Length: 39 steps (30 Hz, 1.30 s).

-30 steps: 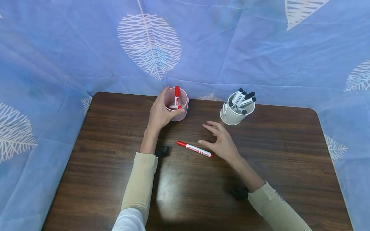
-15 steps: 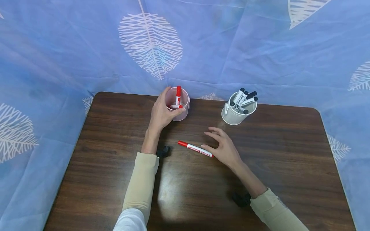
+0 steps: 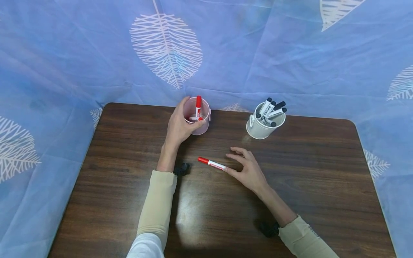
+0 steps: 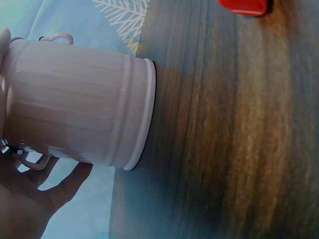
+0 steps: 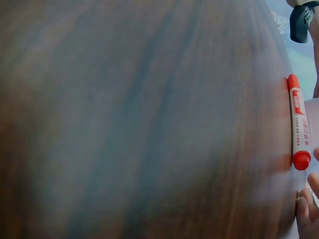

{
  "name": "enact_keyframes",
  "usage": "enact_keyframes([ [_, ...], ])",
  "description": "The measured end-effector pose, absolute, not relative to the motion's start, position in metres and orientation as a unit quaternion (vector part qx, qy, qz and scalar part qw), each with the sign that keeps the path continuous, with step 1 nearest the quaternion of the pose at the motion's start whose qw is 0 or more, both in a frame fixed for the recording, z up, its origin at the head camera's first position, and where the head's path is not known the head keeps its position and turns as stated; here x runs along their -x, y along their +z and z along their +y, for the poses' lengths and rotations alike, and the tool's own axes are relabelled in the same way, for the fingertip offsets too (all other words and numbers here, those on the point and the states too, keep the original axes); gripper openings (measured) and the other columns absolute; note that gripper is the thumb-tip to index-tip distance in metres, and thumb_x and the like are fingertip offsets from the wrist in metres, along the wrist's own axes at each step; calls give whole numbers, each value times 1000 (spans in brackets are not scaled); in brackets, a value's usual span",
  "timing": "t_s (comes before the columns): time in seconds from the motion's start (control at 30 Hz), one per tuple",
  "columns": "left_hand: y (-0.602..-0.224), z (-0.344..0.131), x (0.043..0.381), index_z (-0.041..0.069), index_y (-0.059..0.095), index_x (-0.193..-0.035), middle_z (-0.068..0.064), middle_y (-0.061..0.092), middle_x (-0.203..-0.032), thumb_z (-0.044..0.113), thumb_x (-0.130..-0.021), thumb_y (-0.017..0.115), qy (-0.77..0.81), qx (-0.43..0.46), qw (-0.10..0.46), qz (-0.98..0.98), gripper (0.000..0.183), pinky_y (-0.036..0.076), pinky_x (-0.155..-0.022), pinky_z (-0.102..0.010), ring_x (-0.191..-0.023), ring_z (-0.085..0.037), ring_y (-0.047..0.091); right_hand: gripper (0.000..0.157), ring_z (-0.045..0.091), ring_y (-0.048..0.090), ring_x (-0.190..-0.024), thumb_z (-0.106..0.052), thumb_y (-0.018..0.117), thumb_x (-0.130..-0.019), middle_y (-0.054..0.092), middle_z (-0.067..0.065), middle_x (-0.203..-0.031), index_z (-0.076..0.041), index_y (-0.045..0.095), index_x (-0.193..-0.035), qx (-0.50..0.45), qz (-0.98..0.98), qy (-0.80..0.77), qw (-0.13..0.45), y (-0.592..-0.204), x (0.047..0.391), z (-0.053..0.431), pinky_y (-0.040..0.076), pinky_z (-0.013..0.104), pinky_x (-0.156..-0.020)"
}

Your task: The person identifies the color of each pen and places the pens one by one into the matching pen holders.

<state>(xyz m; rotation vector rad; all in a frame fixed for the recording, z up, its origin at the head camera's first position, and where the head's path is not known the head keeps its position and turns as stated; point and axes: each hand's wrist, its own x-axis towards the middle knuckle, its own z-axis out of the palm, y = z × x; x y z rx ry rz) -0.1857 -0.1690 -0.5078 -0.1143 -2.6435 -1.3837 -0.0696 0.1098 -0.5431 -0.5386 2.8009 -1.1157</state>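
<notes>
My left hand (image 3: 180, 125) grips the small pink bucket (image 3: 200, 129) by its side, thumb over the near rim and fingers round the far left. Two red-capped whiteboard markers (image 3: 198, 104) are inside it. In the left wrist view the pink bucket (image 4: 79, 99) stands with its base on the table, partly ringed by fingers. My right hand (image 3: 250, 172) hovers with spread fingers at the right end of a red whiteboard marker (image 3: 211, 163) lying on the table. Its thumb covers that end in the head view. The right wrist view has the marker (image 5: 299, 122) with fingertips (image 5: 314, 184) apart from it.
A white bucket (image 3: 258, 132) holding several black-capped markers (image 3: 270, 111) stands at the back right of the brown wooden table (image 3: 122, 161). Behind the table hangs a blue cloth (image 3: 232, 46) with white leaf prints.
My right hand has moved down, nearer to me, and its thumb now overlaps the right end of the loose red marker. The left hand keeps its grip on the pink bucket.
</notes>
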Motion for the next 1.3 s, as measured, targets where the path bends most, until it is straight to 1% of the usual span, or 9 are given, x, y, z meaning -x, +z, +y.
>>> enact_keyframes([
  [0.1,-508,-169,186,23,36,-153,-4,46,-149,53,-73,84,-464,41,80,-881,98,42,-105,-51,-131,-21,47,49,26,45,-124,-35,84,-81,50,2,-142,-17,71,-124,175,915,-361,39,-544,68,110,40,51,-100],
  [0.17,-508,-169,186,23,36,-153,-3,46,-149,53,-73,84,-462,41,81,-882,98,42,-105,-50,-131,-20,47,49,25,46,-120,-37,84,-80,51,2,-141,-17,72,-123,179,917,-355,34,-545,66,111,41,49,-97],
  [0.3,-509,-169,186,22,37,-152,-3,46,-148,52,-72,84,-464,38,79,-882,97,42,-105,-48,-131,-19,47,49,23,48,-111,-37,85,-78,52,2,-139,-17,73,-121,199,918,-342,14,-550,62,113,42,45,-88],
  [0.43,-510,-169,186,21,37,-152,-3,46,-148,51,-73,84,-469,38,79,-879,96,43,-105,-48,-131,-19,47,48,23,50,-106,-34,87,-76,53,4,-137,-15,74,-119,223,917,-331,-11,-556,58,117,42,43,-85],
  [0.6,-511,-170,185,22,36,-152,-3,46,-148,51,-74,84,-468,42,82,-879,96,44,-104,-48,-130,-19,47,39,23,51,-103,-27,89,-75,55,5,-134,-13,77,-109,240,911,-334,-39,-563,55,118,43,41,-85],
  [0.8,-510,-170,185,21,37,-152,-3,46,-148,51,-73,84,-464,40,85,-881,97,43,-104,-47,-130,-19,47,27,22,52,-103,-21,86,-78,58,3,-131,-13,78,-102,242,907,-339,-60,-570,54,118,43,39,-88],
  [1.0,-511,-171,184,21,38,-151,-2,46,-148,49,-73,85,-464,39,91,-880,95,43,-104,-48,-130,-19,47,24,21,52,-105,-21,85,-80,58,1,-130,-14,78,-102,242,905,-344,-66,-572,54,118,43,39,-90],
  [1.2,-511,-170,184,22,37,-151,-1,47,-147,49,-73,85,-465,36,86,-880,96,43,-104,-46,-129,-18,48,22,20,53,-105,-21,83,-82,59,1,-128,-14,78,-102,236,904,-349,-68,-573,53,118,43,39,-89],
  [1.3,-511,-169,185,22,37,-151,-2,47,-146,49,-73,85,-465,38,86,-881,96,43,-104,-46,-128,-18,48,20,20,53,-104,-20,83,-82,60,0,-127,-14,78,-101,224,902,-363,-68,-572,53,118,44,38,-86],
])
